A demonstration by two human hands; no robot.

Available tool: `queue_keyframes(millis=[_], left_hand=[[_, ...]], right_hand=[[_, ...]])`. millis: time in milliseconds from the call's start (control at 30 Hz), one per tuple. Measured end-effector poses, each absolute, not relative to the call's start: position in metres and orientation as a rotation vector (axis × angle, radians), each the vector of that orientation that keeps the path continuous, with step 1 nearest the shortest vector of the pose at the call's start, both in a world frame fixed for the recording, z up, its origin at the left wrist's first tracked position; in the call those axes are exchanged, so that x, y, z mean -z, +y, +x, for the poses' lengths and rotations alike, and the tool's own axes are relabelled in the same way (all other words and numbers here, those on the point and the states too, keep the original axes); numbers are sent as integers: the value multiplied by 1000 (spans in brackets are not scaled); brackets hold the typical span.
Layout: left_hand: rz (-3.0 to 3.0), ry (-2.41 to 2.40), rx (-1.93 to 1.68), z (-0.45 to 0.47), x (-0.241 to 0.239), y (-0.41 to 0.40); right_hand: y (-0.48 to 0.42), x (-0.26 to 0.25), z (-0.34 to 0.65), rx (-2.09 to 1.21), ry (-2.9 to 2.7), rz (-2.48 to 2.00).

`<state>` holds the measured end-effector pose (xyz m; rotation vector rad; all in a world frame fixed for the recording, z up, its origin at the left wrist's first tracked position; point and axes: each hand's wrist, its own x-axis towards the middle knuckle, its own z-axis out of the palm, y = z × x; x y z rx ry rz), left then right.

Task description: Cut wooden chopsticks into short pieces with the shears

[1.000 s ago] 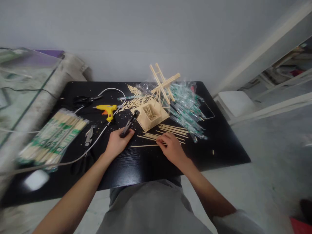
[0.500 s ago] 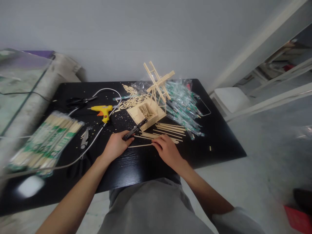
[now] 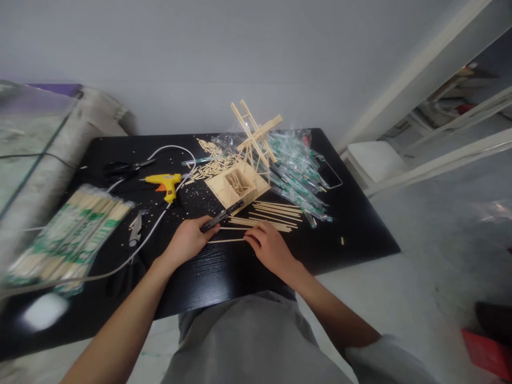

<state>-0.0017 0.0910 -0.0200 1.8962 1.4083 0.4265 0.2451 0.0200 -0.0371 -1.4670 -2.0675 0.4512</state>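
My left hand [image 3: 188, 237] is closed around a long, slim dark tool [image 3: 222, 216], whose exact kind I cannot make out. Its far end points up and right, toward the front edge of a wooden model base [image 3: 219, 185]. Below that hand a thin wooden stick [image 3: 226, 240] lies crosswise, its left end close to the fingers. My right hand [image 3: 272, 248] has the stick's other end pinched between thumb and fingers. More wooden sticks [image 3: 278, 209] lie in a loose row just beyond it. On the base stand an open box [image 3: 240, 181] full of short pieces and a cross-shaped frame [image 3: 256, 136].
A yellow glue gun [image 3: 168, 183] with a white cord lies left of the base, near black-handled pliers [image 3: 126, 168] and a folding knife [image 3: 135, 232]. Packs of chopsticks [image 3: 72, 232] cover the left side. Cut pieces [image 3: 212, 165] and plastic wrappers [image 3: 300, 170] are piled behind.
The view has shifted slightly, so the table's contents appear a little further left. Both hands keep nearly the same pose, with the tool and the stick still held.
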Motion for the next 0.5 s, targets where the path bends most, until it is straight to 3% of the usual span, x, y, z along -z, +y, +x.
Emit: queue_keyframes(millis=[267,500], left_hand=[[1822,1343,-551,-11,22,94],[1743,1337,-640,-7,22,90]], right_hand=[[26,27,269,-244,-1858,-1473],[31,14,299,-691,-1787,-1442]])
